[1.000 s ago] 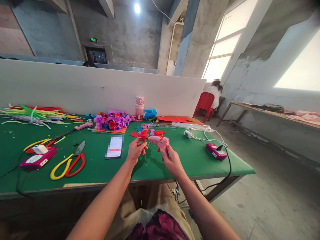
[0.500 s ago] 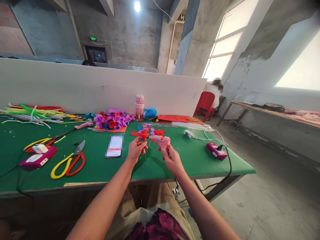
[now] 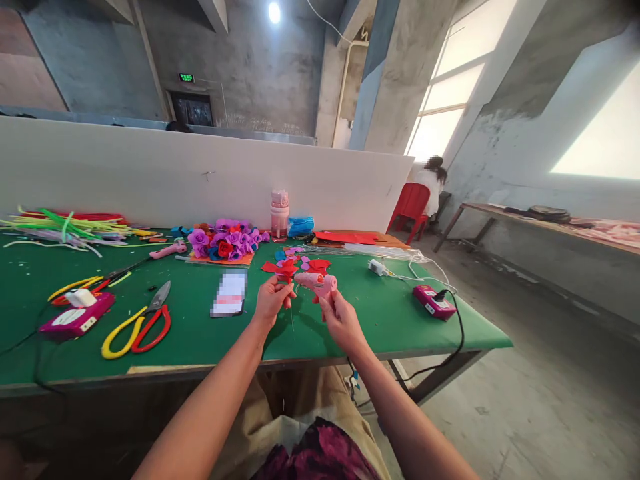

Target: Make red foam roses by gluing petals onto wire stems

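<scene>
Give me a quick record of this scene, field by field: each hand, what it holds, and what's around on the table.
left hand: pinches a red paper flower on a thin wire stem
right hand: grips a pink glue gun, nozzle toward the flower
surface: green felt-covered table
left of hands: phone; yellow and red handled scissors
far side: pile of purple and red paper roses; pink bottle

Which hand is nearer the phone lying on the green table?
Left. The left hand, holding a red flower, sits just right of the phone. The right hand, gripping the pink glue gun, is farther right, beyond the left hand.
</scene>
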{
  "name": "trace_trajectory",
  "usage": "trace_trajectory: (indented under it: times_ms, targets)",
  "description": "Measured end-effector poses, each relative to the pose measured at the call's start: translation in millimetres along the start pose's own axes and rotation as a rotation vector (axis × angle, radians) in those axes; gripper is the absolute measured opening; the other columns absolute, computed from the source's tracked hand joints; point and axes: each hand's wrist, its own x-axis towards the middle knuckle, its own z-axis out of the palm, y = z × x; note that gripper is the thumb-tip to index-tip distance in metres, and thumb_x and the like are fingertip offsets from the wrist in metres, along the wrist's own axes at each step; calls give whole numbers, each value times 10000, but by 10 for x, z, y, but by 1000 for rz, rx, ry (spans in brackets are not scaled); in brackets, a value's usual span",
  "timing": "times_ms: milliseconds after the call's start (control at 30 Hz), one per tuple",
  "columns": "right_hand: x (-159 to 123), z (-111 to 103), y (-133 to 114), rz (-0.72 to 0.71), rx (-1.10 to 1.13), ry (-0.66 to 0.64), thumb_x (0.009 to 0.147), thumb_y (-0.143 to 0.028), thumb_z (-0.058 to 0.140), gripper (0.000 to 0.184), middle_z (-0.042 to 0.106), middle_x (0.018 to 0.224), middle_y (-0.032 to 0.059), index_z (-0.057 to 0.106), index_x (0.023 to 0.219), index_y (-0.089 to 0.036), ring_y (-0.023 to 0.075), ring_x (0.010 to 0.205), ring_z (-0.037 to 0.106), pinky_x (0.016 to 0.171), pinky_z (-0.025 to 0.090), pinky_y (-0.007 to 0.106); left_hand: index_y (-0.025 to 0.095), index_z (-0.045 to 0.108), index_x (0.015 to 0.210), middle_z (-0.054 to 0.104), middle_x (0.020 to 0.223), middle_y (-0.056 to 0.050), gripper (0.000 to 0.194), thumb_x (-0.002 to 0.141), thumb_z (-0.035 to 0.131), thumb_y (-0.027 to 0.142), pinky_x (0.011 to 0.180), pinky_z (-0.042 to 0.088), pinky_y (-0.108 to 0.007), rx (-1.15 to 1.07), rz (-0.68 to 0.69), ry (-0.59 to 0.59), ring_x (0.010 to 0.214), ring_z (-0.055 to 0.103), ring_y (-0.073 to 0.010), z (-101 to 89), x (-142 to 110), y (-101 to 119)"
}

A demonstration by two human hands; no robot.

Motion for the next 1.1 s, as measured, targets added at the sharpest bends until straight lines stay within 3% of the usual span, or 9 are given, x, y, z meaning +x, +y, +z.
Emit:
trace_trajectory:
  times_ms: [400,533,700,1100]
  targets:
    - [32,50,37,-20,-20,-10,890,-398,393,230,473,603,-40,460,788,-202,111,518,419,510,337,222,133,571,847,610,499,41,307,657,693,341,371,316,-180,17,3,4,320,439,-53,2,-4,10]
    - [38,52,49,-10,-3,-9,899,-401,386,227,535,685,-16,469,846,-197,112,545,441,531,356,224,135,566,846,612,502,39,315,656,696,350,370,316,-182,19,-8,7,318,439,-54,0,-1,8]
    - [39,30,10,-21,-30,9,893,-401,389,239,470,610,-41,462,782,-203,108,524,414,525,347,222,136,566,852,610,497,40,326,648,698,353,363,302,-183,21,-3,19,315,438,-55,2,-2,15]
    - [18,38,6,-20,-18,14,893,-391,392,230,527,640,-20,495,828,-195,111,527,433,504,351,218,139,568,850,611,502,37,324,652,701,359,363,304,-184,25,-3,15,314,438,-55,-4,12,-17]
